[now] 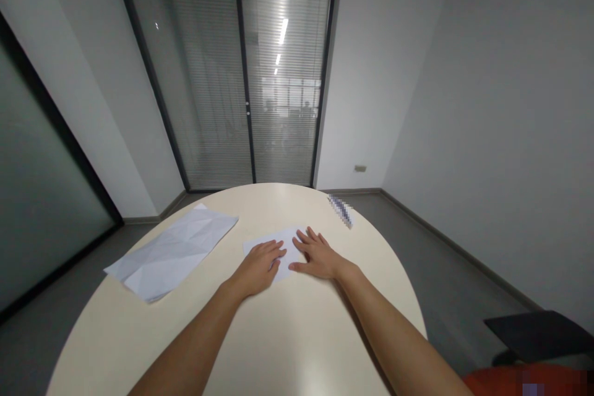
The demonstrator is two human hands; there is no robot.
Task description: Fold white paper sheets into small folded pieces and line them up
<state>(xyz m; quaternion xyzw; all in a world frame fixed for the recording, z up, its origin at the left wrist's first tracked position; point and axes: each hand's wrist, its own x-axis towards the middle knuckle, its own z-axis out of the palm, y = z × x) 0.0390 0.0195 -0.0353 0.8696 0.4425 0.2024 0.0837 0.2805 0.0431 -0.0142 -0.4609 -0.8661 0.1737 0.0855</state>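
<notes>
A small white sheet of paper (286, 253) lies flat on the cream table (283, 334), partly covered by both hands. My left hand (261, 266) rests palm down on its left part, fingers stretched out toward the right. Across from it, my right hand (319, 253) lies on the right part with its fingers spread. A strip of the paper shows between the two hands. Neither hand grips anything. Whether the sheet is folded I cannot tell.
Creased larger white paper sheets (179, 250) lie at the table's left edge. A blurred-out, narrow item (341, 211) sits near the far right edge. Beyond the table's lower right are a black chair part (541, 333) and something red (501, 378). Glass panels with blinds (213, 86) stand behind.
</notes>
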